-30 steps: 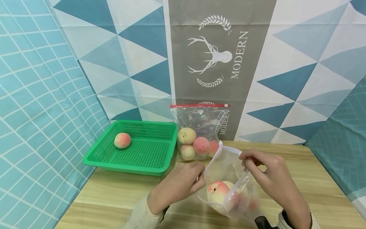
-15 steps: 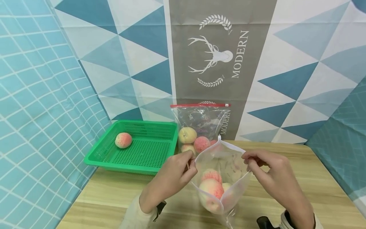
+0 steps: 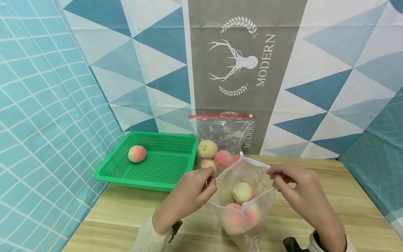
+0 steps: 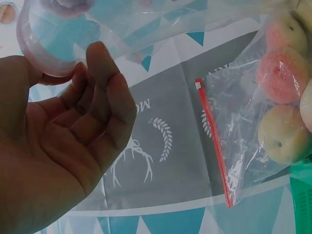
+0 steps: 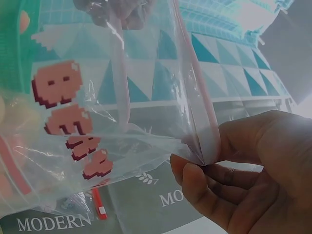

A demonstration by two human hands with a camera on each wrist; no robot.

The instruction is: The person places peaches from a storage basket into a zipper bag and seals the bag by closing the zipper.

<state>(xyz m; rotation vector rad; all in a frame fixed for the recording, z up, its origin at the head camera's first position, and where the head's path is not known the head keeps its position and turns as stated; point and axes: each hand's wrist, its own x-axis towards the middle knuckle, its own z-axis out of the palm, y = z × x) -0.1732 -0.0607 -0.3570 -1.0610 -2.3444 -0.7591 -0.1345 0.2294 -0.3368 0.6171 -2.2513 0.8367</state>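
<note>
In the head view a clear zip bag with a white rim (image 3: 258, 162) hangs with its mouth spread wide between both hands. Several peaches lie inside it, a pale one (image 3: 242, 193) uppermost and a pinker one (image 3: 233, 221) lower down. My left hand (image 3: 189, 197) pinches the left side of the rim between thumb and fingers. The opposite side of the rim is pinched by my right hand (image 3: 299, 189). Pink pixel-style printing (image 5: 57, 83) marks the bag's wall in the right wrist view.
A second clear bag with a red zip strip (image 3: 221, 116) stands against the patterned backdrop, several peaches (image 3: 207, 149) in it. To its left is a green basket (image 3: 151, 182) holding one peach (image 3: 137, 154). All stand on a wooden table (image 3: 119, 217).
My left hand has moved left, widening the bag's mouth. The bag has turned more upright, and the peaches inside have shifted. The basket and the red-zip bag stay put.
</note>
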